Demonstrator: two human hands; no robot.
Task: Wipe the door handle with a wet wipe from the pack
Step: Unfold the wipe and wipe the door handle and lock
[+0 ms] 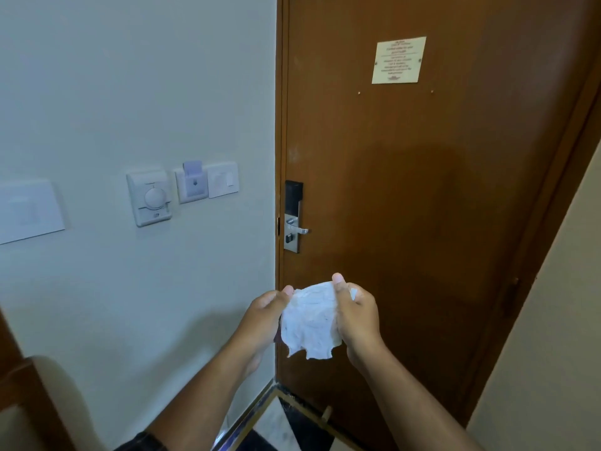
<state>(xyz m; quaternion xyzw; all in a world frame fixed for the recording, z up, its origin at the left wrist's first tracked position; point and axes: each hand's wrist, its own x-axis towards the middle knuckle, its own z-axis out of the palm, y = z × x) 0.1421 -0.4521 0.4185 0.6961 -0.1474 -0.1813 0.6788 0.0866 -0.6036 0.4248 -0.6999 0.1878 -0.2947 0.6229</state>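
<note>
A crumpled white wet wipe (310,322) is stretched between both hands in front of the brown door (422,190). My left hand (261,320) pinches its left edge and my right hand (356,315) pinches its right edge, thumbs on top. The silver lever handle (299,230) sits on a metal lock plate (292,234) at the door's left edge, above the hands and apart from the wipe. No wipe pack is in view.
White wall on the left carries a dial thermostat (150,198), a key-card slot (192,185) and a switch (223,180). A notice plate (398,60) hangs on the door. Dark wooden furniture (26,385) stands at the lower left; a cream wall (553,353) closes the right.
</note>
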